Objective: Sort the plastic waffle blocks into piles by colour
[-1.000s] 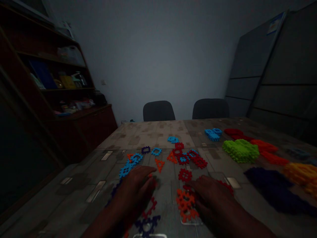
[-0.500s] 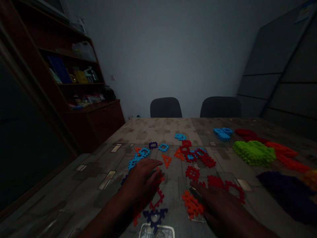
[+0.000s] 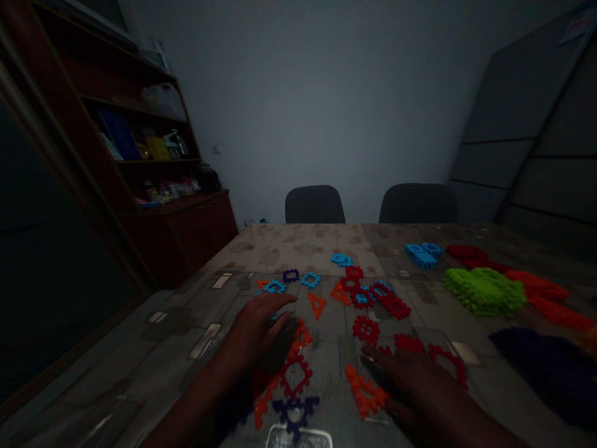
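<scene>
Both hands were open and low over the table [image 3: 289, 249], with the fingers spread. It was too dark to tell if a palm hid a piece. The left hand [image 3: 255, 330] was just above a red square ring [image 3: 296, 376]. The right hand [image 3: 410, 386] was just beside an orange plastic piece [image 3: 366, 392]. Big heaps lay apart by color on the right: green [image 3: 484, 291], blue [image 3: 423, 255], and dark purple [image 3: 543, 373]. Many mixed pieces lay loose in the middle [image 3: 359, 295].

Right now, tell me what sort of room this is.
Probably a small office or meeting room: a long table with a patterned cover, two dark chairs along its far side, and a wooden shelf cabinet holding what look like binders and boxes.
</scene>
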The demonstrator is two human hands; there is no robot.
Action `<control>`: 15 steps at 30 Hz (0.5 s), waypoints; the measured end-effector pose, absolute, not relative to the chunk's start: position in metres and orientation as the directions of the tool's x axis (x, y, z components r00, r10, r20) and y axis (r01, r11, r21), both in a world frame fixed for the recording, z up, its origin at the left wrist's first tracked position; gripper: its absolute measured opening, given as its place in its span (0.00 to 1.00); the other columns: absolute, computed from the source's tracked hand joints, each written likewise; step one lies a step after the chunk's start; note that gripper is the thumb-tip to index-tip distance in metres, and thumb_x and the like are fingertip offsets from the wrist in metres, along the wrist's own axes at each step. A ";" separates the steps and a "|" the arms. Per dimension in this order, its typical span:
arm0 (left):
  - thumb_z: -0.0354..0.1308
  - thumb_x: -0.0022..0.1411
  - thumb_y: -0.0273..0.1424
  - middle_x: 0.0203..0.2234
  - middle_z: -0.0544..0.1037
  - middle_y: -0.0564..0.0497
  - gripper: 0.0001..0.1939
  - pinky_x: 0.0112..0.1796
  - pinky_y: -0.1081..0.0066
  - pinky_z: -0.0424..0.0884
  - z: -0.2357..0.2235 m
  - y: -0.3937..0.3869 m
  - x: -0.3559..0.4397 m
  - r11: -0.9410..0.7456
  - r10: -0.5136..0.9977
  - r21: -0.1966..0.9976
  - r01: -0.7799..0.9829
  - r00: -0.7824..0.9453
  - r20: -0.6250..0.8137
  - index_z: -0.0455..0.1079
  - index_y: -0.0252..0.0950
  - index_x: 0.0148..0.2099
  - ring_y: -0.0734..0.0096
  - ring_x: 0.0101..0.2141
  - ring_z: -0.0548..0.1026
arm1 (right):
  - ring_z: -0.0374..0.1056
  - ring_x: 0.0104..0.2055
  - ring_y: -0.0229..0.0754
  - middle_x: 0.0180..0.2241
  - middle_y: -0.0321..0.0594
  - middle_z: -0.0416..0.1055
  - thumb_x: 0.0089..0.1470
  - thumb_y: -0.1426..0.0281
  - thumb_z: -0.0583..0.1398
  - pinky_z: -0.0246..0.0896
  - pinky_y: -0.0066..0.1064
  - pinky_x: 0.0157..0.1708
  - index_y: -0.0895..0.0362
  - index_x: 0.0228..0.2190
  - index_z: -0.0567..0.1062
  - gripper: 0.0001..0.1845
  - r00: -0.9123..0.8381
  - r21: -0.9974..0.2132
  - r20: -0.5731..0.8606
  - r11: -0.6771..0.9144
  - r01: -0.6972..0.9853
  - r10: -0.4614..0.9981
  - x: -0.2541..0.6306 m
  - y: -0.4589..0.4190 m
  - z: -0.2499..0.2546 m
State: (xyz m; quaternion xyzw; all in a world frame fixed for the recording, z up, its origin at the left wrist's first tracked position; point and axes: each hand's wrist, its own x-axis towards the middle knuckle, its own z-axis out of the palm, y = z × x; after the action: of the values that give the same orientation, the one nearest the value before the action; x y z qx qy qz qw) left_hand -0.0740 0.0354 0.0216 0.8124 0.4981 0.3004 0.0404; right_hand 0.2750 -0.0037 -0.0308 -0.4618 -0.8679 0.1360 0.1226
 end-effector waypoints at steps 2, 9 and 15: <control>0.51 0.71 0.34 0.52 0.85 0.39 0.20 0.55 0.48 0.77 0.023 0.037 -0.079 -0.475 0.848 0.376 0.795 0.301 0.436 0.80 0.36 0.56 0.49 0.52 0.83 | 0.80 0.45 0.57 0.49 0.50 0.82 0.54 0.76 0.63 0.76 0.47 0.43 0.46 0.61 0.77 0.33 -0.530 -0.347 0.096 0.527 0.776 0.843 0.274 -0.002 -0.028; 0.51 0.72 0.33 0.54 0.83 0.40 0.20 0.57 0.50 0.76 0.024 0.045 -0.091 -0.379 0.906 0.406 0.831 0.244 0.345 0.78 0.36 0.58 0.50 0.55 0.81 | 0.80 0.48 0.54 0.50 0.45 0.83 0.62 0.72 0.56 0.75 0.40 0.45 0.45 0.55 0.81 0.24 -0.498 -0.424 0.097 0.488 0.763 0.862 0.278 0.006 -0.027; 0.55 0.69 0.27 0.56 0.82 0.40 0.19 0.58 0.55 0.74 0.023 0.058 -0.065 -0.383 0.924 0.389 0.838 0.343 0.171 0.76 0.36 0.60 0.52 0.56 0.80 | 0.76 0.51 0.51 0.52 0.48 0.79 0.65 0.70 0.56 0.69 0.39 0.51 0.51 0.54 0.79 0.19 -0.546 -0.454 0.043 0.503 0.735 0.837 0.266 0.050 -0.013</control>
State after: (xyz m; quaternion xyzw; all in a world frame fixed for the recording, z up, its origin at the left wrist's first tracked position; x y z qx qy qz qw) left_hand -0.0654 0.0583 0.0226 0.8110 0.5431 0.1835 0.1169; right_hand 0.2657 0.0502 -0.0126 -0.4584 -0.8573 0.1955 0.1295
